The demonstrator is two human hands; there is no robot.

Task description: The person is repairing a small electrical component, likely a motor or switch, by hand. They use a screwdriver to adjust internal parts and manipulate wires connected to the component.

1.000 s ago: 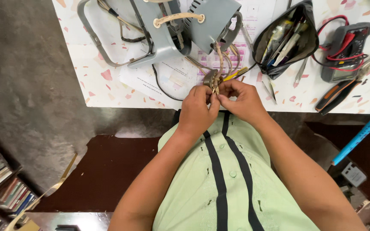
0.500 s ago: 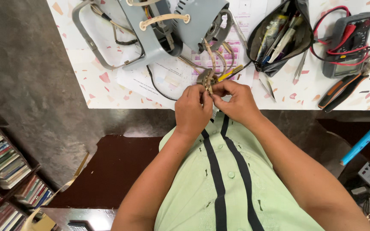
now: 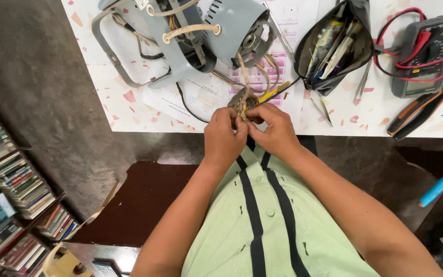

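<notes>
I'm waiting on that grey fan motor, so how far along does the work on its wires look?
Done: the grey motor housing lies opened on the table, tool pouch unzipped, multimeter out. In hand: left hand and right hand pinch the wire bundle leading from the motor. Left: the housing is not closed up; the pliers lie unused.

Matt grey plastic housing (image 3: 237, 25), speckled, seemingly smooth tabletop (image 3: 129, 97).

On the counter (image 3: 129, 110), the motor housing (image 3: 232, 28) lies at upper centre of the frame. The tool pouch (image 3: 334, 46) lies to its right. The multimeter (image 3: 426, 51) lies upper right, pliers (image 3: 416, 115) below it. Bookshelves (image 3: 11, 179) occupy lower left.
</notes>
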